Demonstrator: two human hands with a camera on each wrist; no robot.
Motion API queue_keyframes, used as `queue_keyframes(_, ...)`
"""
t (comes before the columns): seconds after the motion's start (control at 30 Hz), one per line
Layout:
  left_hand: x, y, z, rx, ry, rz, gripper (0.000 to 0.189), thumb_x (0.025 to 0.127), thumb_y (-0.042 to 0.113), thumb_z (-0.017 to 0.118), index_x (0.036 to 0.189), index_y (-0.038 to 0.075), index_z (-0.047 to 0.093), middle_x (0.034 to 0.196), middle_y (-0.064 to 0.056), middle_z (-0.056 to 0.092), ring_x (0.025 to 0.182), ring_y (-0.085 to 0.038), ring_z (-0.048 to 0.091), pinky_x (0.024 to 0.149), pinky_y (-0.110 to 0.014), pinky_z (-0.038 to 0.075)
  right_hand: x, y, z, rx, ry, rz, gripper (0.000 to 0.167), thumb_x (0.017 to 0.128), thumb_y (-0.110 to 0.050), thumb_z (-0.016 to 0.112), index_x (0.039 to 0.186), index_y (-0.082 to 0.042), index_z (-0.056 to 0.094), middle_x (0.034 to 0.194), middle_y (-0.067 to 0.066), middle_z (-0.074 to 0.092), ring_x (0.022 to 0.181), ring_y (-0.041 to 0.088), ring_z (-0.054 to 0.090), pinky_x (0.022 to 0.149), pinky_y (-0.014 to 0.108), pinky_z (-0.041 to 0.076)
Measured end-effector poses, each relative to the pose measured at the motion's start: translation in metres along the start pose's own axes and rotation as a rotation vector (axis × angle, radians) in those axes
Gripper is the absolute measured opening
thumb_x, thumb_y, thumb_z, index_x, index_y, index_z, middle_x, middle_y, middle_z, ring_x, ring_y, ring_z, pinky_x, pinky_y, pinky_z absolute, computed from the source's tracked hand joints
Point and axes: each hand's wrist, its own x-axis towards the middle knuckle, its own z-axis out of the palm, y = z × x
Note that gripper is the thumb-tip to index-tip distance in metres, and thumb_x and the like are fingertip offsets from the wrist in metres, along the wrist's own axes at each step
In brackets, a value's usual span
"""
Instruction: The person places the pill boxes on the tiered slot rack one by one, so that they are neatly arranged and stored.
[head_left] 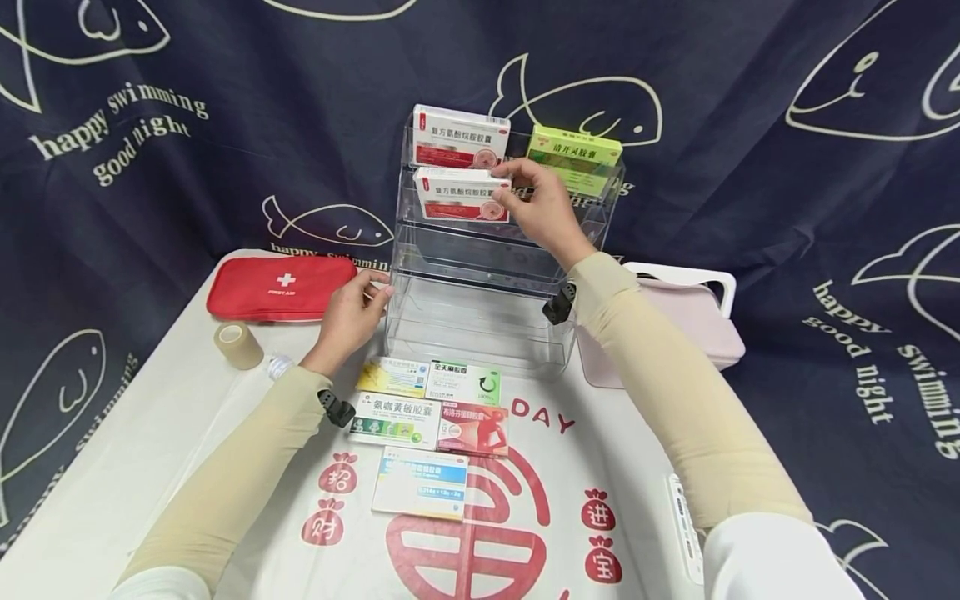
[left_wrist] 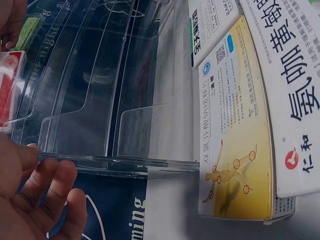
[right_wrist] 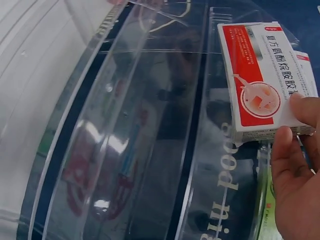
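Looks like shelving: left hand [head_left: 351,315] loose against the rack [head_left: 483,317], right hand [head_left: 546,210] pinching a box [head_left: 453,196] near its top, prob needs seating.

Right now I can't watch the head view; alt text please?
The right hand pinches a red-and-white medicine box at the second tier down of a clear rack, below a matching box. The left hand is at the rack's left edge, near a red pouch. A green box stands top right; five other boxes lie on the table in front.
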Motion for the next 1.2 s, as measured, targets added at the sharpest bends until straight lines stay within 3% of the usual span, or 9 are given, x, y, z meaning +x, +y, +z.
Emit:
queue_keyframes(0.27, 0.0, -0.001, 0.0, -0.006, -0.004, -0.005, 0.024, 0.102, 0.021, 0.065, 0.122, 0.007, 0.064, 0.087, -0.01, 0.067, 0.071, -0.023, 0.066, 0.065, -0.036, 0.047, 0.0, 0.0, 0.01, -0.123, -0.035, -0.051, 0.021, 0.098, -0.004, 0.068, 0.119, -0.005, 0.07, 0.105, 0.006, 0.063, 0.09, 0.014, 0.055, 0.082, 0.025, 0.049)
queue_keyframes(0.47, 0.0, -0.002, 0.0, -0.002, -0.003, -0.004, 0.024, 0.102, 0.021, 0.065, 0.122, 0.008, 0.064, 0.087, -0.009, 0.067, 0.071, -0.024, 0.066, 0.065, -0.036, 0.047, 0.0, 0.0, 0.018, -0.185, -0.024, -0.109, 0.022, 0.097, -0.001, 0.066, 0.118, -0.006, 0.071, 0.112, 0.007, 0.063, 0.091, 0.016, 0.051, 0.078, 0.025, 0.048)
queue_keyframes(0.7, 0.0, -0.001, -0.001, -0.005, -0.006, -0.016, 0.024, 0.102, 0.021, 0.065, 0.123, 0.009, 0.064, 0.088, -0.009, 0.067, 0.072, -0.025, 0.067, 0.066, -0.036, 0.047, 0.0, -0.003, 0.021, -0.236, -0.012, -0.127, 0.023, 0.097, 0.003, 0.064, 0.117, -0.006, 0.071, 0.123, 0.007, 0.064, 0.102, 0.017, 0.06, 0.093, 0.019, 0.046)
queue_keyframes(0.97, 0.0, -0.001, 0.0, -0.009, -0.005, -0.001, 0.024, 0.101, 0.02, 0.066, 0.122, 0.008, 0.065, 0.087, -0.01, 0.067, 0.071, -0.025, 0.068, 0.066, -0.037, 0.047, 0.0, -0.005, 0.02, -0.282, -0.011, -0.099, 0.023, 0.098, 0.002, 0.062, 0.116, -0.008, 0.074, 0.126, 0.006, 0.061, 0.097, 0.017, 0.057, 0.081, 0.026, 0.048)
queue_keyframes(1.2, -0.001, 0.0, 0.0, 0.007, -0.003, -0.004, 0.024, 0.102, 0.02, 0.066, 0.122, 0.008, 0.064, 0.087, -0.009, 0.067, 0.071, -0.024, 0.067, 0.066, -0.037, 0.048, -0.011, -0.006, 0.014, -0.292, 0.012, -0.135, 0.027, 0.098, -0.001, 0.064, 0.121, -0.011, 0.074, 0.133, 0.005, 0.059, 0.119, 0.017, 0.051, 0.082, 0.029, 0.047)
